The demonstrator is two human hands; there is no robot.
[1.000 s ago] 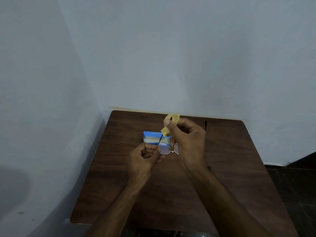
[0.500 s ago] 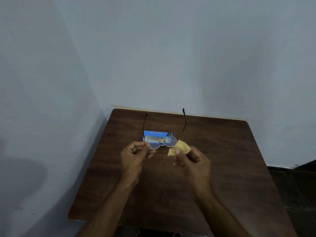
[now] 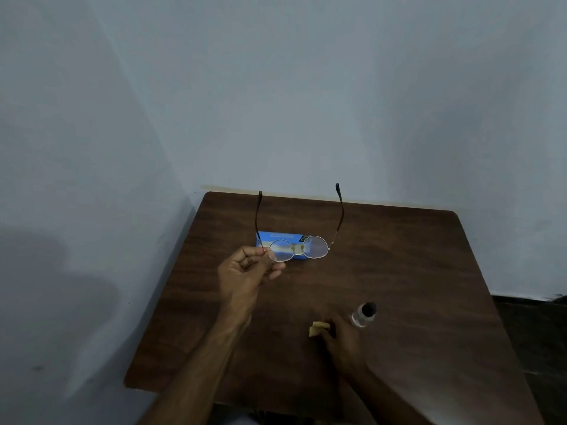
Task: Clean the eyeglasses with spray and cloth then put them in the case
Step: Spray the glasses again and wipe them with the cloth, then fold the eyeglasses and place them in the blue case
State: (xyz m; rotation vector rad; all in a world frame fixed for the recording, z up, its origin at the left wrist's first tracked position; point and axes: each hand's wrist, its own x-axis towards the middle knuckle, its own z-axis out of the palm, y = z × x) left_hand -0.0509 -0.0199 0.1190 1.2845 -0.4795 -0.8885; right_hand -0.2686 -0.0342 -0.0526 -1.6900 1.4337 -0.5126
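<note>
My left hand (image 3: 245,276) pinches the left hinge of the thin-framed eyeglasses (image 3: 299,251) and holds them above the table, arms unfolded and pointing away from me. Behind and below the lenses lies a blue case (image 3: 277,236). My right hand (image 3: 342,337) is low on the dark wooden table (image 3: 414,271), holding a small crumpled yellow cloth (image 3: 317,328). A small clear spray bottle (image 3: 363,314) with a black cap stands just right of that hand, close to the fingers; I cannot tell whether they touch it.
The table stands in a corner, with pale walls on the left and behind it. A dark floor (image 3: 540,332) shows past the table's right edge.
My right hand has let go of the glasses area and dropped down and right with the cloth, next to the spray bottle. The left hand alone still holds the glasses up.
</note>
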